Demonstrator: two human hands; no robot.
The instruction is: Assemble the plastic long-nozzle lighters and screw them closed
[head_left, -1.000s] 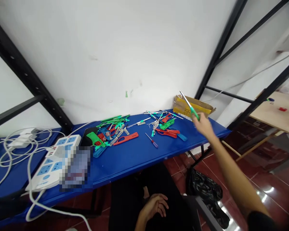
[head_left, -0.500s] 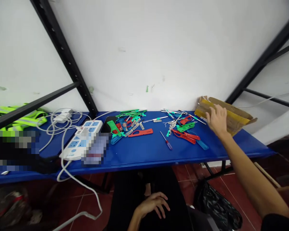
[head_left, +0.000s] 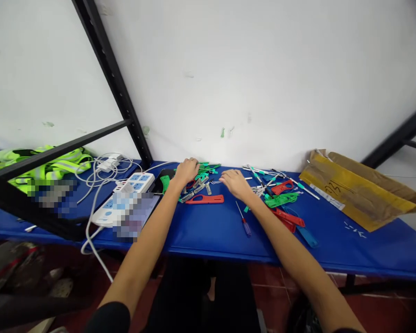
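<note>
My left hand (head_left: 187, 171) reaches over the left heap of parts, open, with its fingers bent down; the fingertips are partly hidden. Beneath and beside it lie green plastic pieces (head_left: 204, 170) and small metal parts (head_left: 197, 186). An orange-red plastic handle (head_left: 208, 199) lies just in front. My right hand (head_left: 236, 182) is palm down between the two heaps, open and slightly curled, over a thin white wire (head_left: 215, 181). Right of it is the second heap, with a green handle (head_left: 280, 200), red handles (head_left: 288, 217) and metal rods (head_left: 307, 188). A screwdriver (head_left: 245, 224) lies near my right forearm.
A torn cardboard box (head_left: 360, 194) with yellow tape stands on the right of the blue table (head_left: 208, 238). On the left are a white power strip (head_left: 135, 185), tangled white cables (head_left: 99, 173), a blurred phone-like item and a neon vest (head_left: 69, 162). Black frame posts (head_left: 114, 78) rise behind.
My right hand has left the cardboard box and moved left to between the heaps. My left hand has risen from my lap to the left heap. The view has shifted slightly.
</note>
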